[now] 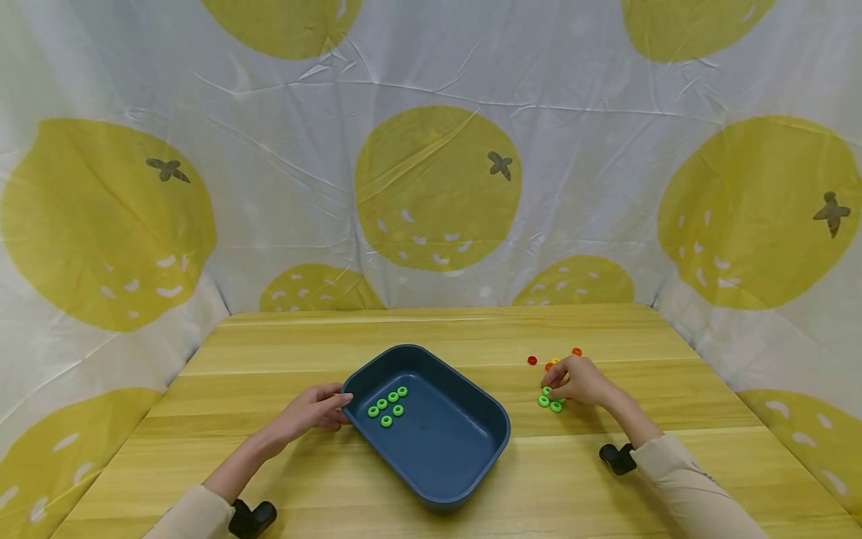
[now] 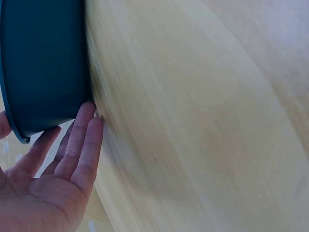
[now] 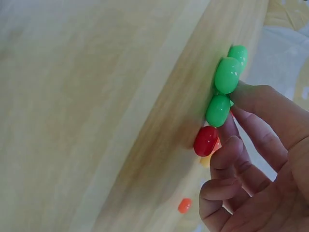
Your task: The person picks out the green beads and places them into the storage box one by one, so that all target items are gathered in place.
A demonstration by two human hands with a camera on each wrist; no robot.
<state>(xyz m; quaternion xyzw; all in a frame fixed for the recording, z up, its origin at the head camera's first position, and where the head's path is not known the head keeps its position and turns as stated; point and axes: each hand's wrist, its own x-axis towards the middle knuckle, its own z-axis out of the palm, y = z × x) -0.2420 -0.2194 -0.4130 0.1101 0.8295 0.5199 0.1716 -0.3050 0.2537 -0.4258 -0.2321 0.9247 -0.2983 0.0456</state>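
A dark blue rectangular tray sits at an angle on the wooden table. My left hand grips its left corner, thumb over the rim and fingers against the outer wall. Several small green rings lie on the tray floor, some in a slanting row. To the right of the tray, my right hand reaches down to a small cluster of green rings. Its thumb and forefinger pinch one green ring, mostly hidden behind other green rings in the right wrist view.
Beyond the right hand lie a red ring, orange rings and a yellow ring, partly covered by the hand. A lemon-patterned cloth hangs behind the table and along its sides.
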